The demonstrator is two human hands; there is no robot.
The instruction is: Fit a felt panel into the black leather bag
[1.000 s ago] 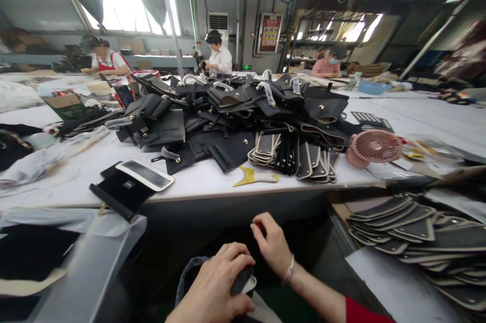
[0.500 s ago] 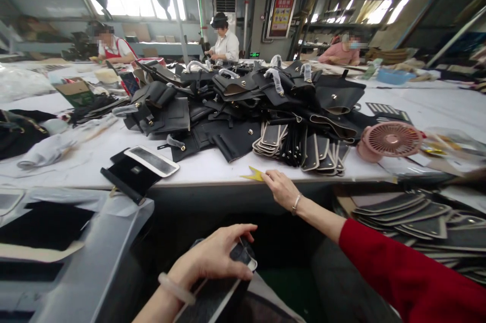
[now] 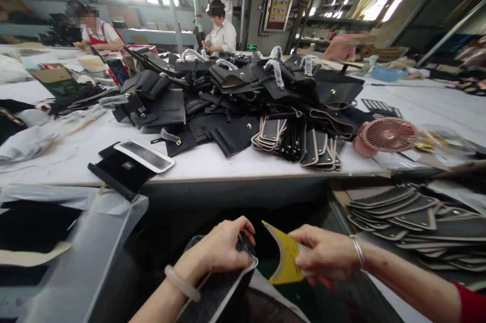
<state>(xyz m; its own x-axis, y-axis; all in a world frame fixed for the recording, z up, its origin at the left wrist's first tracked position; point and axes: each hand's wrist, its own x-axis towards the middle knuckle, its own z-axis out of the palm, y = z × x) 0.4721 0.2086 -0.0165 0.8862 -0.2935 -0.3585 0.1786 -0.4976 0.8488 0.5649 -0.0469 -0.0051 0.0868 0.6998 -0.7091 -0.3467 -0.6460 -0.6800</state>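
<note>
We're seeing one real change: the right hand (image 3: 328, 252) is no longer empty. Half a second ago it was reaching the table edge; now we're bringing the yellow notched tool (image 3: 286, 259) down over the dark gap below, thumb and fingers pinching its pale handle end, notch facing left. Meanwhile our left hand (image 3: 226, 247) is staying low, fingers curled, thumb and fingertips pinching the upper corner of the black pale-edged panel (image 3: 214, 290). The lower part is running out of frame and the fingers are covering the corner, so we're not quite able to tell how that end is folded. For the work in hand, we're reading this as tool and panel now being side by side, near but apart, both hands occupied.

Further out, pale-edged flaps (image 3: 410, 216) are lying stacked to the right. On the white table (image 3: 212, 170), an open black bag (image 3: 127, 168) is hanging slightly over the front edge. Behind that, more flaps (image 3: 311, 148) are standing bunched beside the pink fan (image 3: 389, 135), and a heap of black bags (image 3: 231, 133) is filling the middle. Beyond, a person in a white shirt (image 3: 224, 37) is working.
</note>
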